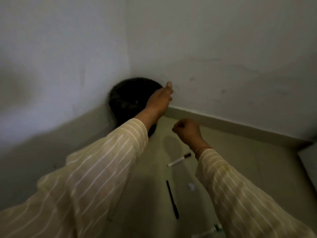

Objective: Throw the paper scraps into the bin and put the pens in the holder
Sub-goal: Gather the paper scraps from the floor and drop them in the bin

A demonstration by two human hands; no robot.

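A black round bin [127, 98] stands on the floor in the corner of two walls. My left hand [159, 100] reaches over the bin's right rim with its fingers stretched out, and I see nothing in it. Nearer to me and right of the bin, my right hand [187, 129] hangs above the floor, clenched in a fist; whether it holds anything is hidden. On the floor lie a white pen with a dark red cap [179, 159], a black pen [172, 200], a white pen with a green cap [211, 231], and a small white paper scrap [191, 186].
Pale walls meet behind the bin, with a skirting board [223, 122] along the right wall. The floor [248, 165] is a dull beige. A pale edge [308, 162] juts in at the right. No pen holder is in view.
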